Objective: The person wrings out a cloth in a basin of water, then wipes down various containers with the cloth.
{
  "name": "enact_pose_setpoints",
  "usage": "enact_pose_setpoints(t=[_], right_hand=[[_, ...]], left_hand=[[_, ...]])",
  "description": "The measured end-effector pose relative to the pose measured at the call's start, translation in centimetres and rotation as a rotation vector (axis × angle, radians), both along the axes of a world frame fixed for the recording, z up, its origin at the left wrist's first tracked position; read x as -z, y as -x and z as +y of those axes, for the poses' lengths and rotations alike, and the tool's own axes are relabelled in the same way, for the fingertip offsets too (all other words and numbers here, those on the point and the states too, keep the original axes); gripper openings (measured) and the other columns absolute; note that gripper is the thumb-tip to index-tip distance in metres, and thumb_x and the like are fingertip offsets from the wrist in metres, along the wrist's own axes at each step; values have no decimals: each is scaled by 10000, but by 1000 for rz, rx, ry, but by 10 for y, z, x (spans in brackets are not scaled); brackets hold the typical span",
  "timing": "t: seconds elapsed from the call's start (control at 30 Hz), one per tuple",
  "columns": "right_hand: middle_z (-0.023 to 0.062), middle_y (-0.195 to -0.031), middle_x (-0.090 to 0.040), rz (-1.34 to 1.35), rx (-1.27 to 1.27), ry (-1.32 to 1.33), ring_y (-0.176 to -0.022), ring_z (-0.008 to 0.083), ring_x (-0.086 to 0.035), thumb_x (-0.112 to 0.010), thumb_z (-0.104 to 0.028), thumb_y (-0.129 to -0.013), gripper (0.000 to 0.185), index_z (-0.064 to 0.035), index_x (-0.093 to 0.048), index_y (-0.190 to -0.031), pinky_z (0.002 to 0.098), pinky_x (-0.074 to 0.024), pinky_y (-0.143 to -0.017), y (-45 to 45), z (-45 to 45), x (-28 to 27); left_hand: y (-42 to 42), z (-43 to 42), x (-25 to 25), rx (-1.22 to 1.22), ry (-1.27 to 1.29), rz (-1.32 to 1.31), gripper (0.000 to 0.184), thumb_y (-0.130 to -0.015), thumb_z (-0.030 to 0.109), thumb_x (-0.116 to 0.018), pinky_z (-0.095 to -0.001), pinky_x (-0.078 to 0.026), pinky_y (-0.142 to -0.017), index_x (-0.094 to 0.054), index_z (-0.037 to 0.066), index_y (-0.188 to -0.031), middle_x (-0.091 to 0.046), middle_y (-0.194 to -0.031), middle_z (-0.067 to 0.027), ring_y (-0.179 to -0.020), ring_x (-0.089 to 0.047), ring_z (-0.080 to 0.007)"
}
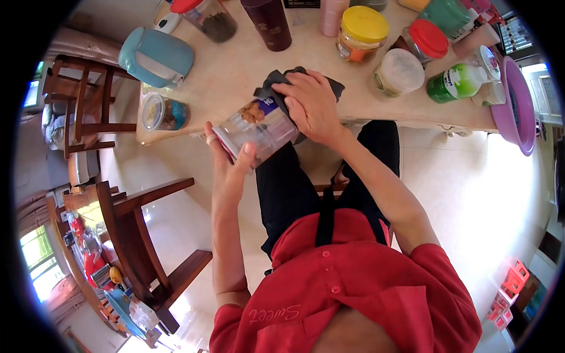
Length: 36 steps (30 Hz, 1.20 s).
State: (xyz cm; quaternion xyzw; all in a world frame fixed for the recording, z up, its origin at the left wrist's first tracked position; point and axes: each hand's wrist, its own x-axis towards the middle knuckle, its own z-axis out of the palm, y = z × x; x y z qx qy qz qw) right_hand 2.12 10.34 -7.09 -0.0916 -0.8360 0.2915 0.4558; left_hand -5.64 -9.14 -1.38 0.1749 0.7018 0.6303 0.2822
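A clear plastic jar (268, 139) with a purple label showing brown nuts is held tilted over the near table edge. My left hand (229, 159) grips its lower left end, with the thumb on the near side and fingers behind. A dark grey cloth (329, 85) covers the jar's upper right end. My right hand (312, 109) presses the cloth against the jar, its fingers wrapped over the cloth. The jar's far end is hidden under cloth and hand.
The table (223, 88) carries a blue pitcher (156, 57), a small jar (165, 113), a dark cup (268, 23), a yellow-lidded jar (362, 32), a white-lidded jar (398, 73), and a green bottle (456, 82). A purple basin (518, 109) is at right, wooden chairs (141, 241) at left.
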Motion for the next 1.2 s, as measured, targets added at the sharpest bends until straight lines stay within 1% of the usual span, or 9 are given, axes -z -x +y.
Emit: enact_pose_setpoints(t=[0.07, 0.2, 0.43, 0.67, 0.77, 0.83, 0.93, 0.97, 1.2], right_hand=[[86, -956, -663, 5, 40, -29, -999, 281, -597, -546, -168, -883, 201, -89, -689, -1002, 436, -374, -989, -4, -5, 0], [116, -1026, -674, -45, 108, 85, -1055, 285, -607, -513, -207, -917, 250, -85, -689, -1046, 446, -363, -1005, -1, -14, -7], [104, -954, -682, -90, -236, 184, -923, 287, -629, -548, -154, -895, 201, -68, -678, -1022, 410, -447, -891, 8, -39, -58], [111, -998, -692, -484, -286, -101, -952, 284, -639, -433, -229, -932, 305, -59, -672, -1015, 406, -465, -883, 0, 20, -23], [119, -983, -692, -479, -192, -21, -935, 287, -640, -426, -215, -943, 313, -37, -672, -1020, 401, -462, -886, -16, 38, -1], [140, -898, -687, -185, -109, 292, -881, 306, -640, -493, -225, -906, 263, -88, -689, -1015, 416, -467, -829, -22, 39, 4], [139, -998, -671, -169, 91, 38, -1015, 297, -601, -459, -231, -943, 294, -81, -685, -1055, 435, -402, -949, -24, 14, 1], [123, -1077, -648, -205, 75, 19, -1110, 287, -555, -492, -227, -928, 280, -72, -675, -1071, 467, -328, -1029, -22, 2, -2], [142, -1173, -633, -55, -286, 143, -1145, 331, -557, -509, -180, -929, 315, -62, -625, -1197, 462, -371, -1038, -5, -47, -53]], left_hand=[[-2, 4, -2, -35, 0, -161, 1101, -787, 230, -797, -370, -405, -1022, -4, 37, -1527, -329, -1415, -198, -1256, -441, -268], [-8, 12, -5, -1, -37, 25, 1038, -755, 164, -799, -363, -446, -967, -89, 44, -1503, -404, -1324, -171, -1180, -490, -249], [-12, 21, -12, 146, -26, 305, 1016, -690, 67, -796, -361, -453, -951, -167, 72, -1488, -427, -1289, -140, -1158, -501, -243], [-20, 6, -8, 119, -63, 191, 1045, -694, 74, -796, -392, -488, -934, -129, 95, -1497, -431, -1287, -168, -1159, -523, -268], [-22, 4, -7, 130, -80, 215, 1052, -694, 80, -798, -395, -490, -937, -121, 89, -1500, -414, -1296, -174, -1166, -524, -275], [-21, 6, -6, 141, -81, 262, 1051, -698, 84, -797, -394, -491, -937, -118, 86, -1501, -396, -1310, -172, -1166, -525, -278], [-18, 11, -5, 139, -60, 276, 1074, -701, 155, -820, -397, -468, -960, -112, 103, -1507, -380, -1330, -156, -1186, -504, -277], [-17, 12, -5, 126, -36, 244, 1100, -700, 223, -844, -401, -445, -983, -109, 123, -1513, -382, -1335, -142, -1205, -481, -275], [-10, 15, 2, 159, 68, 452, 1011, -700, 160, -812, -421, -426, -965, -185, 38, -1484, -346, -1272, -175, -1196, -432, -288]])
